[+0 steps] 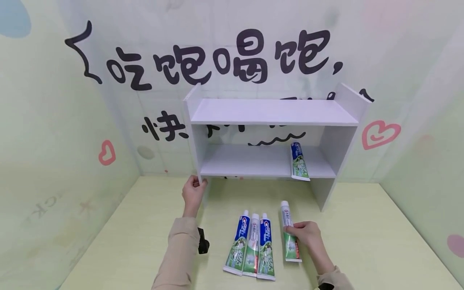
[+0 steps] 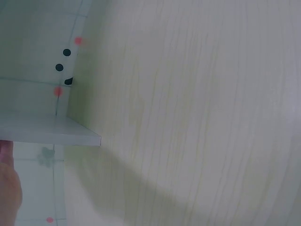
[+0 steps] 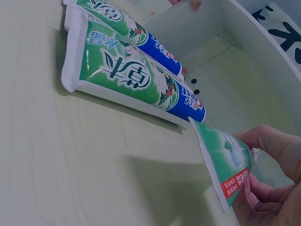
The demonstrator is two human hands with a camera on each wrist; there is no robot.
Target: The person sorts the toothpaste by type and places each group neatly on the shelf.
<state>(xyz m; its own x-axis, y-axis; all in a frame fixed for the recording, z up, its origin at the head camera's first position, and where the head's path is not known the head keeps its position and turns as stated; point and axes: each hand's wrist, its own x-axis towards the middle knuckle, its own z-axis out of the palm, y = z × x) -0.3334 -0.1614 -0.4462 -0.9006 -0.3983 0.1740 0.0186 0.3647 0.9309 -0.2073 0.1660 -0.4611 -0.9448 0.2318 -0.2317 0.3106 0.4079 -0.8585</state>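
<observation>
My right hand (image 1: 308,235) pinches a green and white toothpaste tube (image 1: 288,241) between thumb and fingers, its cap pointing toward the shelf. In the right wrist view this tube (image 3: 225,160) is tilted above the table, its flat end toward the camera. My left hand (image 1: 193,195) grips the lower left side panel of the white shelf (image 1: 268,112). Only part of that hand (image 2: 8,188) shows in the left wrist view. Side by side on the table lie a blue and green Crest tube (image 1: 237,245), a green and white tube (image 1: 251,249) and another Crest tube (image 1: 266,249).
On the middle board of the shelf lies one Crest tube (image 1: 299,163), its flat end at the front edge. The shelf stands on a pale wood-grain table (image 1: 377,241), before a wall (image 1: 232,20) with black lettering. Walls also rise at both sides.
</observation>
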